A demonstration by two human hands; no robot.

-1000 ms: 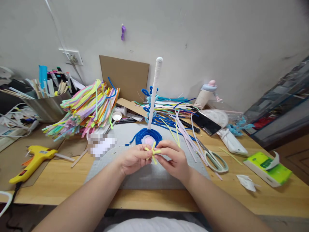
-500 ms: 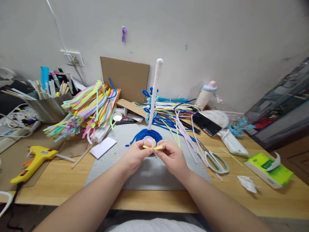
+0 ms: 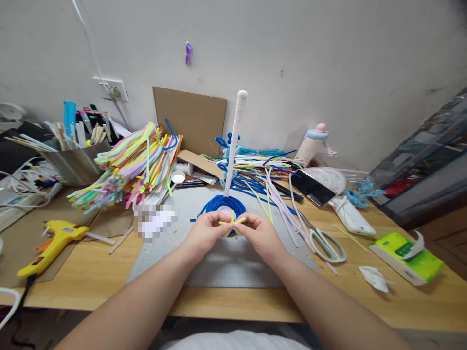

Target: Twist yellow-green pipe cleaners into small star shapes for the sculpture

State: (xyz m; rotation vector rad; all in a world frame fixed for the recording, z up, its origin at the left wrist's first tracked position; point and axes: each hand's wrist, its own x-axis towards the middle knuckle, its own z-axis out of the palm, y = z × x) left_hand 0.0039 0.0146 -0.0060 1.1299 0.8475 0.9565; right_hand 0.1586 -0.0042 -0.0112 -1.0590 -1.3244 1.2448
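Observation:
Between my fingertips is a small yellow star shape bent from pipe cleaner (image 3: 233, 219), its arms pointing up and out to the sides. My left hand (image 3: 211, 232) pinches it from the left, and my right hand (image 3: 257, 233) pinches it from the right. Just behind stands a white wrapped rod (image 3: 234, 141), upright at the back of a round base coiled in blue pipe cleaner (image 3: 208, 205). The base has a pale pink centre, and my hands hide its front. Blue loops (image 3: 221, 141) show beside the rod.
A grey cutting mat (image 3: 160, 262) lies under my hands. Scissors (image 3: 328, 245), a phone (image 3: 313, 187) and a tissue pack (image 3: 406, 255) are at the right. Left are a yellow glue gun (image 3: 53, 245), a bundle of coloured pipe cleaners (image 3: 134, 165) and a metal holder (image 3: 75, 163).
My fingers have shifted slightly on the yellow star, and its side arms now tilt upward more. Both hands still pinch it in nearly the same place.

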